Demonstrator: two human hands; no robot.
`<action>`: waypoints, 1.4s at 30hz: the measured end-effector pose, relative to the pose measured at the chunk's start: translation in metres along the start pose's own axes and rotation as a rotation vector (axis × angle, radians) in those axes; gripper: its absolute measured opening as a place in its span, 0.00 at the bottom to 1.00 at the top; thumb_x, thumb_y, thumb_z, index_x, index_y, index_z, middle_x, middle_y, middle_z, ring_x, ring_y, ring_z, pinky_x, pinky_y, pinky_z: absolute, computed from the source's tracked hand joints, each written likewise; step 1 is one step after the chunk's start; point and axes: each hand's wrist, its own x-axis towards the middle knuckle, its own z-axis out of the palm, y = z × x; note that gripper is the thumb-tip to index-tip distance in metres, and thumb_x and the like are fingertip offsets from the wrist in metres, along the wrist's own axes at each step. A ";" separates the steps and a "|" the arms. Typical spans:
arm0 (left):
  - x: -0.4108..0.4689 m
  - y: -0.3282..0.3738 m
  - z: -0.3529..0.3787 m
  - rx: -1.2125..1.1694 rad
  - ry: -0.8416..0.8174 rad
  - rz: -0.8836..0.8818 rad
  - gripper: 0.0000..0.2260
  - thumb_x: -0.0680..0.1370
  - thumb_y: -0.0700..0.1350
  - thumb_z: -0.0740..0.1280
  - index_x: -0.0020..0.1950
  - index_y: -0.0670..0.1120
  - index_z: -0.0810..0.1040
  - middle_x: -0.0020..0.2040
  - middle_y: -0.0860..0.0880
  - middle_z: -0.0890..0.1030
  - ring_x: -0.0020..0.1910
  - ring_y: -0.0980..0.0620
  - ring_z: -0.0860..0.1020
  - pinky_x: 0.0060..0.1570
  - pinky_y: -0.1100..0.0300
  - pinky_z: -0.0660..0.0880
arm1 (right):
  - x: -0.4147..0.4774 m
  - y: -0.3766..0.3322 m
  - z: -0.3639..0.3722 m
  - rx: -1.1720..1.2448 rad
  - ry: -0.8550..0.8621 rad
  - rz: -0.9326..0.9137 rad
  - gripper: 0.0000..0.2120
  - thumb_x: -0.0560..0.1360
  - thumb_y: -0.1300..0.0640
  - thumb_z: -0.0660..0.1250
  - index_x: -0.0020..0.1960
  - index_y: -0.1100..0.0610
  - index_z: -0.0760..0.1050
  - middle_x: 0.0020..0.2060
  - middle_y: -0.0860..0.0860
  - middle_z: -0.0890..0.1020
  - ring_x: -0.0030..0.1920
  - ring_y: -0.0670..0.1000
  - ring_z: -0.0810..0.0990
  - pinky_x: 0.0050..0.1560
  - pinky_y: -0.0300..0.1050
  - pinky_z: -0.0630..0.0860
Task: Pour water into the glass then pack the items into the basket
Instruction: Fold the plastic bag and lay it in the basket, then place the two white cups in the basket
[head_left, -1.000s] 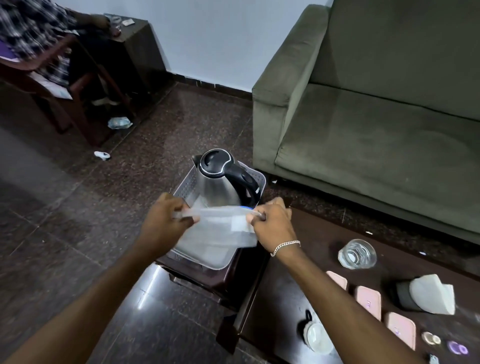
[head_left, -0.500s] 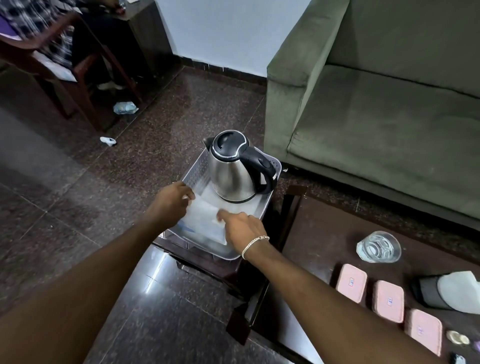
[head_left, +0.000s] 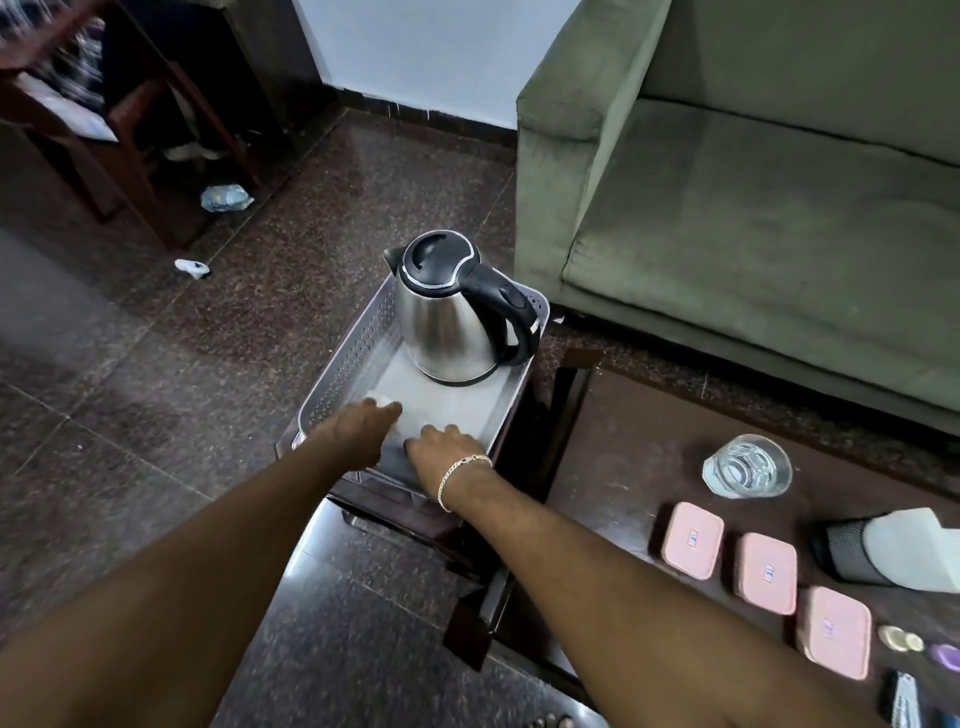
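Observation:
A grey perforated basket (head_left: 337, 374) stands on a small dark stool. A steel kettle (head_left: 447, 322) with a black lid and handle stands upright in its far end. A clear plastic pouch (head_left: 402, 418) lies flat on the basket floor at the near end. My left hand (head_left: 363, 426) rests on its left side and my right hand (head_left: 441, 449), with a bracelet at the wrist, on its right side; my fingers curl down onto it. A glass (head_left: 748, 467) with water stands on the dark table (head_left: 613, 467) to the right.
Three pink lidded boxes (head_left: 768, 571) lie in a row on the table. A grey and white object (head_left: 893, 551) and small items (head_left: 896, 638) sit near its right edge. A green sofa (head_left: 753, 208) is behind. A wooden chair (head_left: 130, 130) stands far left.
Both hands have lowered the clear pouch from in front of the kettle down onto the basket floor and moved to its near end. The kettle and glass have stayed in place.

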 end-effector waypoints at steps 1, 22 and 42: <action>0.000 -0.001 0.001 -0.049 -0.045 -0.030 0.26 0.76 0.40 0.71 0.72 0.44 0.67 0.64 0.38 0.75 0.61 0.37 0.80 0.56 0.49 0.77 | 0.001 -0.001 -0.001 0.029 -0.058 0.000 0.19 0.78 0.62 0.63 0.68 0.57 0.72 0.64 0.58 0.74 0.65 0.63 0.72 0.62 0.56 0.73; -0.097 0.268 -0.010 -0.588 0.409 0.609 0.27 0.75 0.65 0.70 0.69 0.54 0.70 0.60 0.53 0.68 0.55 0.53 0.77 0.55 0.54 0.77 | -0.313 0.195 0.040 0.540 0.550 0.391 0.18 0.70 0.67 0.64 0.57 0.56 0.79 0.50 0.51 0.77 0.49 0.54 0.79 0.54 0.44 0.75; -0.116 0.384 0.123 -0.315 0.062 0.249 0.31 0.73 0.54 0.75 0.71 0.61 0.62 0.69 0.47 0.63 0.49 0.38 0.82 0.49 0.45 0.80 | -0.380 0.219 0.187 0.324 0.195 0.648 0.35 0.71 0.50 0.71 0.74 0.44 0.62 0.69 0.53 0.68 0.58 0.60 0.74 0.58 0.51 0.75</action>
